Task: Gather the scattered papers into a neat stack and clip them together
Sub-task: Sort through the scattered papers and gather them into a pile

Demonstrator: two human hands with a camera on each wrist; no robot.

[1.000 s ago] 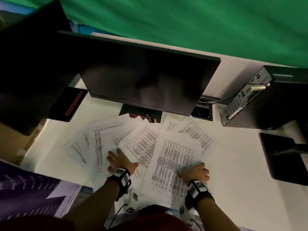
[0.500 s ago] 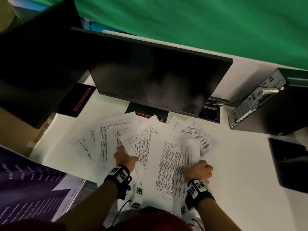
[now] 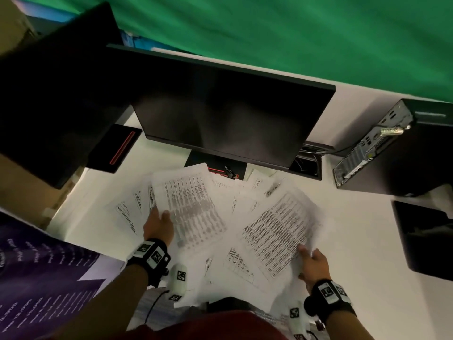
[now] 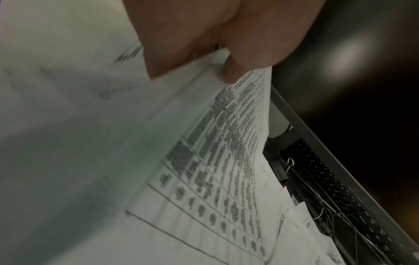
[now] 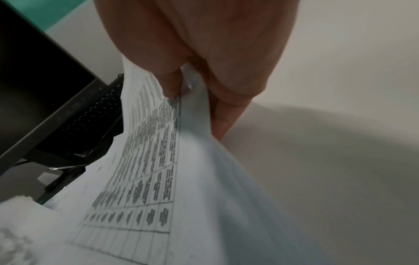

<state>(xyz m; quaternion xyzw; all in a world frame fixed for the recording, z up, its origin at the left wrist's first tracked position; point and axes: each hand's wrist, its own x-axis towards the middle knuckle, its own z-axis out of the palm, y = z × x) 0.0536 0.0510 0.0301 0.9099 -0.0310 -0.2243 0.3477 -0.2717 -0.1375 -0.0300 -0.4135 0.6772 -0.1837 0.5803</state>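
Several printed sheets lie fanned over the white desk (image 3: 355,241) in front of the monitor. My left hand (image 3: 159,223) pinches the near edge of a printed table sheet (image 3: 188,204), thumb on top (image 4: 229,71), and the sheet (image 4: 204,170) is raised off the pile. My right hand (image 3: 312,262) grips the corner of another printed sheet (image 3: 277,231), thumb above and fingers below (image 5: 222,122), lifting that sheet (image 5: 145,170). A black binder clip (image 3: 229,171) sits on the monitor base behind the papers, also visible as the binder clip (image 4: 283,168).
A black monitor (image 3: 230,114) stands directly behind the papers, a second dark screen (image 3: 49,94) at left. A computer tower (image 3: 392,148) lies at right, a black pad (image 3: 424,241) below it. A purple poster (image 3: 41,278) sits at the lower left.
Both hands went from pressing flat on the papers to pinching sheets and lifting them. The right hand's sheet swung out to the right; the left hand's sheet rose toward the monitor.
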